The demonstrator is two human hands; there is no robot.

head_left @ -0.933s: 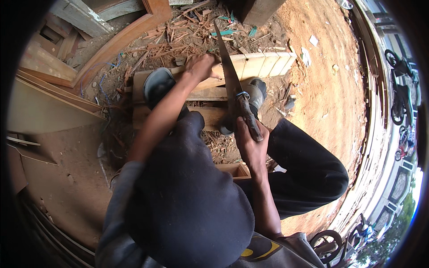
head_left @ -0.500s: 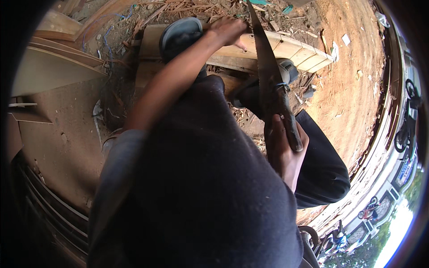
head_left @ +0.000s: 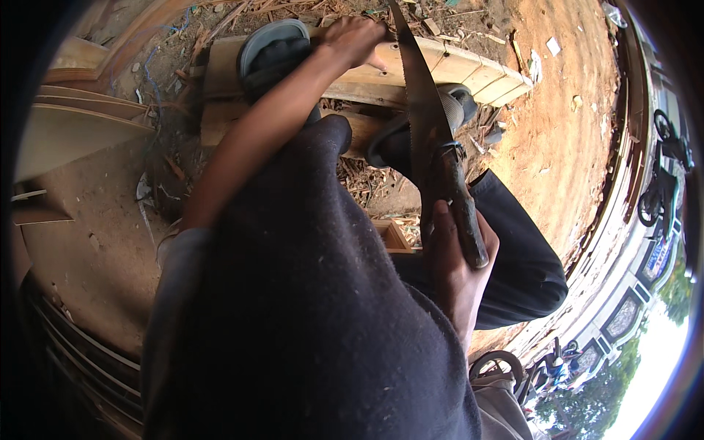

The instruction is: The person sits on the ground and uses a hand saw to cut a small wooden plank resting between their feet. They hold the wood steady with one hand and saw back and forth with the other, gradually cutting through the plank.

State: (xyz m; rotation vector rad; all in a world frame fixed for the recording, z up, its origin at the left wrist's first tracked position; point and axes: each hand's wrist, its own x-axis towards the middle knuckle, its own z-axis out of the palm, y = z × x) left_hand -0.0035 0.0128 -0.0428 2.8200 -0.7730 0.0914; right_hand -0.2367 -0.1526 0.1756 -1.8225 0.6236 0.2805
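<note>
My right hand (head_left: 463,257) is closed around the dark handle of a handsaw (head_left: 427,110). Its long blade runs away from me across a pale wooden plank (head_left: 455,67), toothed edge to the left. Several lines cross the plank's right part. My left hand (head_left: 356,42) grips the plank's far edge just left of the blade, thumb on the upper face; its other fingertips are partly hidden. One sandaled foot (head_left: 275,55) rests on the plank's left part, and the other sandal (head_left: 455,103) shows at its near edge, partly behind the saw.
Wood shavings and scraps (head_left: 242,16) litter the dirt ground. Thin boards (head_left: 88,121) lean at the left above a brown sheet (head_left: 95,242). A small wooden frame corner (head_left: 392,235) shows between my legs. Motorcycles (head_left: 561,367) stand beyond the bare earth (head_left: 565,132) at right.
The saw and my right hand have come back toward me relative to the plank. My left hand keeps its place on the plank. The whole view has shifted slightly.
</note>
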